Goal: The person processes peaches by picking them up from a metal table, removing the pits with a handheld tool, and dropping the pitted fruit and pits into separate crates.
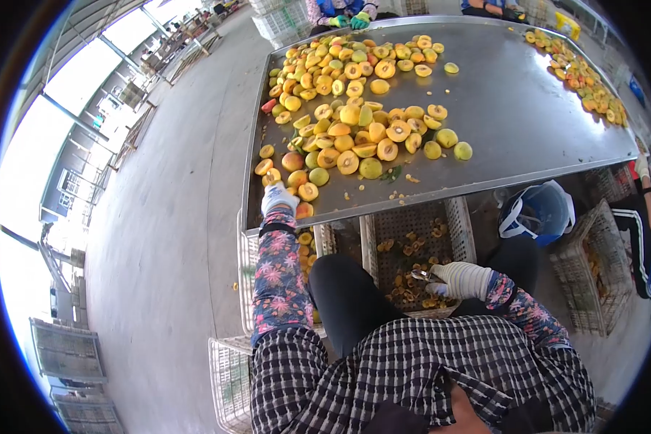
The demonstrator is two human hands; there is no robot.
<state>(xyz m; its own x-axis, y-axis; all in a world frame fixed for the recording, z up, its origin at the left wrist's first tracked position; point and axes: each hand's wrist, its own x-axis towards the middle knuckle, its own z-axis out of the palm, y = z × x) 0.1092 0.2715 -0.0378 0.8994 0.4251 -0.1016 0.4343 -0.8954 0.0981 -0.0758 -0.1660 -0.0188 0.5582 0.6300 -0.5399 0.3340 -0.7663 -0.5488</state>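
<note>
My left hand (278, 197), in a white glove, reaches onto the near left corner of the metal table (499, 137). Its fingers are against a halved yellow fruit (271, 176) at the edge of a pile of cut fruit (347, 137); the grip itself is partly hidden. My right hand (459, 280), in a striped knit glove, is closed around a small metal tool (422, 275). It hangs over a crate (367, 249) that holds brown pits and scraps (405, 289).
Beside the crate stands a blue bucket (539, 213), with another crate (593, 271) to its right. Crates (231, 383) stand at my left. Co-workers sit across the table, one with green gloves (360, 20), and another person is at the right. More fruit (582, 79) lies far right.
</note>
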